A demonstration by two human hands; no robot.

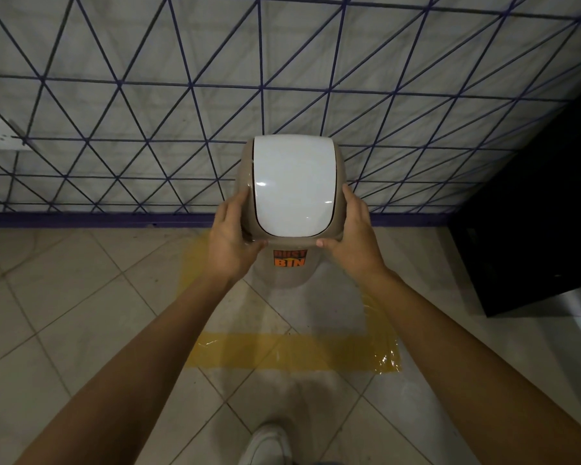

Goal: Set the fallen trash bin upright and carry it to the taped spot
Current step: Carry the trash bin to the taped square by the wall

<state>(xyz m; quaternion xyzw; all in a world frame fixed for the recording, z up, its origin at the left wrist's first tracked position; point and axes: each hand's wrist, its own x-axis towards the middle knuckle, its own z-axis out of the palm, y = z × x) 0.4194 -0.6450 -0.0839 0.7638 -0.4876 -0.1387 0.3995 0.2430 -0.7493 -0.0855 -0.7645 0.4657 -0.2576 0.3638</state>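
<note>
The trash bin point(291, 263) is upright, beige with a white swing lid point(294, 184) and an orange "DUST BIN" label facing me. My left hand point(230, 239) grips the lid's left side and my right hand point(354, 239) grips its right side. The bin is inside a square of yellow tape point(292, 355) on the tiled floor, close to the wall. Whether its base touches the floor is hidden by the bin's own body.
A grey wall with a purple line pattern point(182, 95) and a purple skirting stands just behind the bin. A black cabinet point(534, 229) fills the right side. A white socket strip point(0, 134) is on the wall at the left. My shoe point(265, 444) is at the bottom.
</note>
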